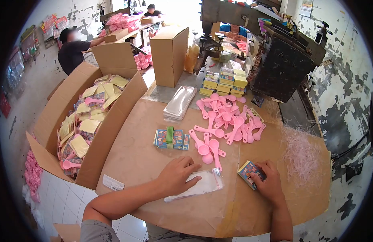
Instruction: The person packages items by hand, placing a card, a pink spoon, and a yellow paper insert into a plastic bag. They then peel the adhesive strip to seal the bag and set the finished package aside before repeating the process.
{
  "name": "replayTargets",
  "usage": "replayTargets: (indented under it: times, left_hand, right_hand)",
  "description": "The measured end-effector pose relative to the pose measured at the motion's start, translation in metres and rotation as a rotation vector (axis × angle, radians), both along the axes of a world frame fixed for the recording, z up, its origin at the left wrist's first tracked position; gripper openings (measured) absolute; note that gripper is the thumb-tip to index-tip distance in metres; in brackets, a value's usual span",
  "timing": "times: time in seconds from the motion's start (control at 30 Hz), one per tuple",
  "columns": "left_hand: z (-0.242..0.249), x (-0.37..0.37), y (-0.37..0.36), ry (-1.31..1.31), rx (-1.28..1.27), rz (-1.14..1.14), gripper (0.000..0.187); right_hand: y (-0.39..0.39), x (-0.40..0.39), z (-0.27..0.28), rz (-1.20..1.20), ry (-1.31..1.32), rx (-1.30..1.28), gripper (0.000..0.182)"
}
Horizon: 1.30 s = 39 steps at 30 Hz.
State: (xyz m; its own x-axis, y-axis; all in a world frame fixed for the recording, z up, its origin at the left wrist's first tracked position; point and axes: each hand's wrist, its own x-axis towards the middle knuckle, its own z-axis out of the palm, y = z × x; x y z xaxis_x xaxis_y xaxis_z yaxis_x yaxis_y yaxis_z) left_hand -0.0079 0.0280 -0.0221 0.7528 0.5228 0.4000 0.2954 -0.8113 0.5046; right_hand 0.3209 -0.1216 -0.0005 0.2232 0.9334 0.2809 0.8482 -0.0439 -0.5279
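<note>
My right hand (271, 179) grips a small stack of printed cards (247, 172) with a blue, pictured top, tilted near the table's right side. Over a pile of clear plastic bags (204, 186) in front of me rests my left hand (179, 176), thumb and fingers apart and holding nothing. Just beyond it are several pink plastic scoops (214, 151), part of a larger heap. A stack of cards (180, 139) bound with a green band (170, 137) lies left of the scoops. More clear bags (180, 103) are piled farther back.
A large open carton (109, 133) at left holds packed bags with pale cards and scoops. Yellow-edged card stacks (224, 80) stand at the back beside a dark machine (279, 60). Pink shreds (303, 157) lie at right. A closed box (169, 56) stands upright. Other people sit beyond.
</note>
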Motion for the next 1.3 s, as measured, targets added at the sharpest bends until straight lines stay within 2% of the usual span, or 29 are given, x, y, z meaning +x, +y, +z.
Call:
replayTargets:
  times: [0.07, 0.17, 0.27, 0.67, 1.0, 1.3]
  left_hand:
    - [0.001, 0.0, 0.0, -0.006, -0.005, -0.002, 0.038]
    - [0.001, 0.0, 0.0, -0.017, -0.009, -0.007, 0.037]
    - [0.0, 0.0, 0.001, -0.014, -0.023, -0.009, 0.036]
    - [0.006, -0.001, -0.002, 0.049, -0.052, -0.037, 0.032]
    - [0.005, -0.002, -0.002, 0.054, -0.094, -0.061, 0.026]
    - [-0.001, 0.002, 0.0, -0.064, -0.084, -0.057, 0.022]
  right_hand:
    - [-0.001, -0.002, 0.006, 0.003, 0.05, -0.042, 0.051]
    - [-0.004, -0.012, 0.02, 0.085, -0.216, -0.047, 0.074]
    - [-0.008, -0.017, 0.02, 0.115, -0.322, -0.068, 0.09]
    - [-0.007, -0.011, 0.006, 0.047, -0.192, -0.072, 0.075]
    - [-0.008, -0.017, 0.007, 0.051, -0.201, -0.069, 0.074]
    - [-0.006, -0.028, 0.006, 0.146, -0.137, -0.098, 0.075]
